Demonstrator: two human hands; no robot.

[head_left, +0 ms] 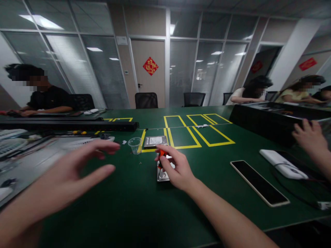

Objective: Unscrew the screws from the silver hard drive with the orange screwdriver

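Observation:
My right hand (pixel 178 168) is closed around a small orange-and-black tool (pixel 161 155), which looks like a screwdriver; its tip is hidden. Directly under that hand lies a silver hard drive (pixel 163 176), partly covered by my fingers. Over the left side of the table my left hand (pixel 82 165) hovers with thumb and fingers apart, holding nothing. Just beyond my right hand, a second hard drive (pixel 155 140) with a white label lies inside a yellow taped rectangle. A clear plastic cup (pixel 135 146) stands to its left, at the tape's edge.
Green table (pixel 124 213) with yellow tape outlines (pixel 201 145). To the right lie a phone (pixel 258 182), a white power bank (pixel 281 163) with a cable, and a black case (pixel 261 124) with another person's hand (pixel 309 137) at it. Black rails (pixel 69 124) lie left. Several people sit around.

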